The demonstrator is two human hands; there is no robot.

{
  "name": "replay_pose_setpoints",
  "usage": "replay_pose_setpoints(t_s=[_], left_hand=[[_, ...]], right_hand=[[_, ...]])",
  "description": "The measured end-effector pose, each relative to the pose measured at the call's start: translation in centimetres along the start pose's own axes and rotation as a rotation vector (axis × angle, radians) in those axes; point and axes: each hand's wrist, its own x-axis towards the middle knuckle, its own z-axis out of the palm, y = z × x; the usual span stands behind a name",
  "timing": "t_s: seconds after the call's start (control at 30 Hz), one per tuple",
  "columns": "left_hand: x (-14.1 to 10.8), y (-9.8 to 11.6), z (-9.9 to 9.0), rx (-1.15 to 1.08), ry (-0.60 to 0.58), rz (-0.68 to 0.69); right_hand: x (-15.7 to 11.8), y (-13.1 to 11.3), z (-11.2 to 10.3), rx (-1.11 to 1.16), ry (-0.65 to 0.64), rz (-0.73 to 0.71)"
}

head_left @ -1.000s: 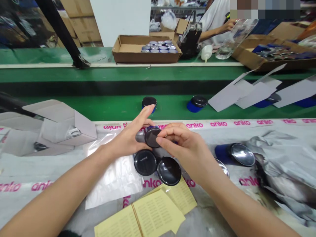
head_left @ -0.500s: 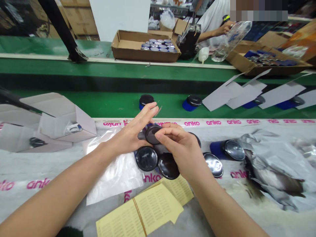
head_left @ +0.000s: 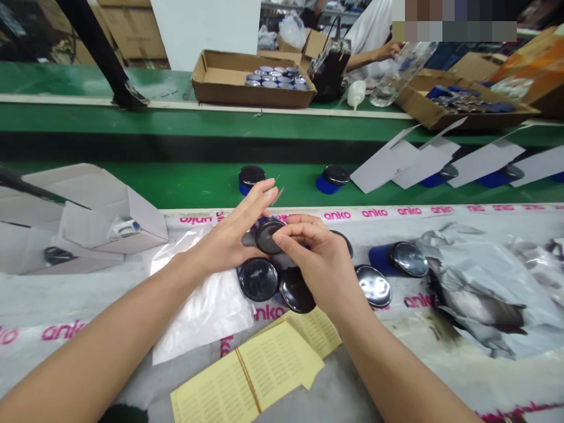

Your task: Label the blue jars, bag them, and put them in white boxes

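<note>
Green belt (head_left: pixel 194 182) at the back has a couple of blue jars (head_left: pixel 333 178) with black lids sitting on it, the left one partly behind the person's left hand (head_left: pixel 235 238). White cartons (head_left: pixel 101 205) off left, clear plastic bag (head_left: pixel 198 323) under the left wrist, grey plastic (head_left: pixel 506 288) crumpled at far right. The right hand (head_left: pixel 315 252) blocks part of one of the two black-lidded jars (head_left: pixel 258 279) just below. Pink "anko" is printed all over the table cover (head_left: pixel 337 215), some upside down; rows on the yellow sheets (head_left: pixel 249 376) are too tiny to read. The dark round lid (head_left: pixel 267 237) is right between the hands: left thumb and fingers wide around it, right thumb and fingertips bunched narrow at its right edge. Can't tell if either's actually gripping it.
</note>
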Motion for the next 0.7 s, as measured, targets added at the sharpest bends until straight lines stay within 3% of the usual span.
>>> replay_pose_setpoints(t_s=[0.27, 0.47, 0.63, 0.7], left_hand=[[0.0, 0.2, 0.0, -0.034, 0.017, -0.033], [0.1, 0.3, -0.2, -0.144, 0.092, -0.147], [0.1, 0.0, -0.4, -0.03, 0.016, -0.034], [0.1, 0.0, -0.4, -0.006, 0.002, -0.027]], right_hand=[[-0.3, -0.1, 0.1, -0.1, 0.031, -0.064], [-0.3, -0.1, 0.7, -0.188, 0.051, -0.129], [-0.3, -0.1, 1.1, -0.26, 0.068, -0.199], [0.0, -0.2, 1.1, -0.261, 0.069, -0.163]])
